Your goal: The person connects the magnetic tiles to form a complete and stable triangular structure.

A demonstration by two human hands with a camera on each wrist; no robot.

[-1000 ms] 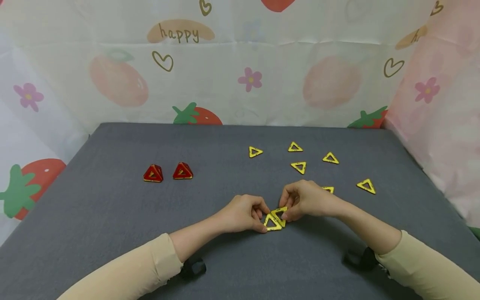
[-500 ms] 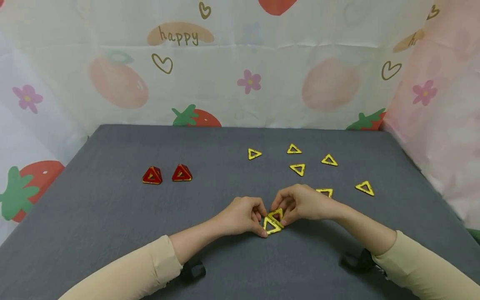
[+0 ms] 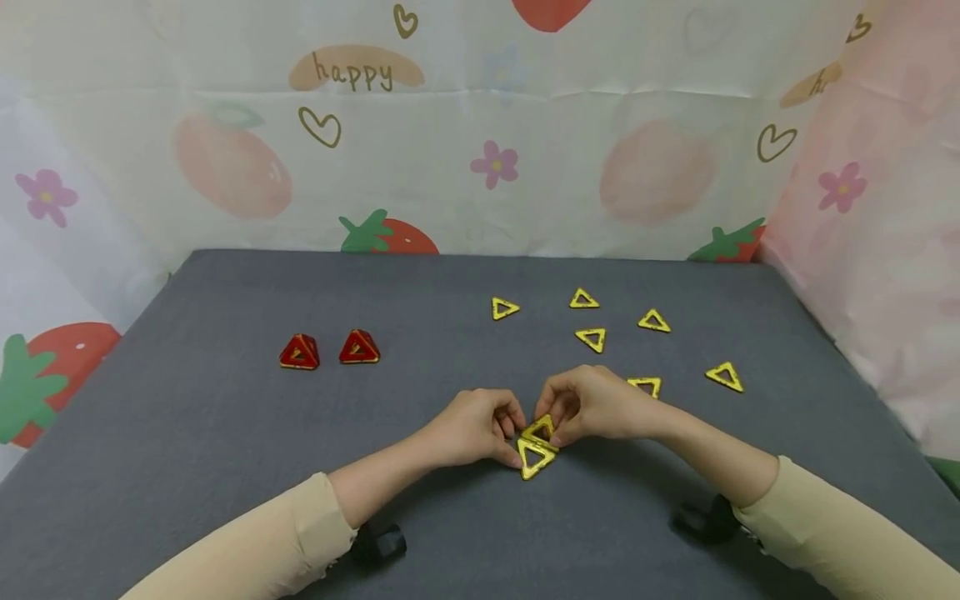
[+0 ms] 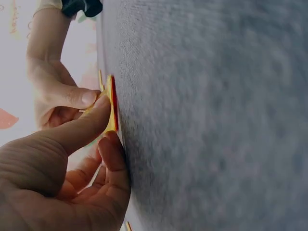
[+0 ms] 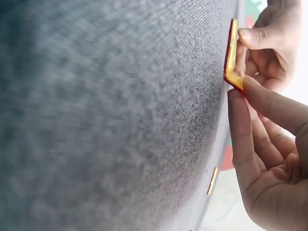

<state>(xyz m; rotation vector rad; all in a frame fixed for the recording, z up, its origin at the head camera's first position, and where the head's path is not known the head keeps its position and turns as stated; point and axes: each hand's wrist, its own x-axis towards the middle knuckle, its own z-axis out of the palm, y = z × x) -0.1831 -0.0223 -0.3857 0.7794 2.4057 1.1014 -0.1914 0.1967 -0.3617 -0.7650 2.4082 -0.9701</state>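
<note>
My left hand pinches the nearer of two triangular magnetic tiles between thumb and fingers. The farther triangular tile is pinched by my right hand. Both tiles are open frames, yellow on the upper face and red on the outer side. They meet along one edge, and in the right wrist view the pair makes a bent angle, the part at the right fingertips tilted up from the other. The left wrist view shows a tile's red edge close over the grey cloth.
Several loose yellow triangular tiles lie beyond the hands, among them one at the right, one behind the right hand and one farther back. Two red pyramids stand at the left on the grey tabletop.
The joined tiles have turned, so their shared edge lies closer to crosswise. My right hand has moved a little left, and both hands keep hold of their tiles.
</note>
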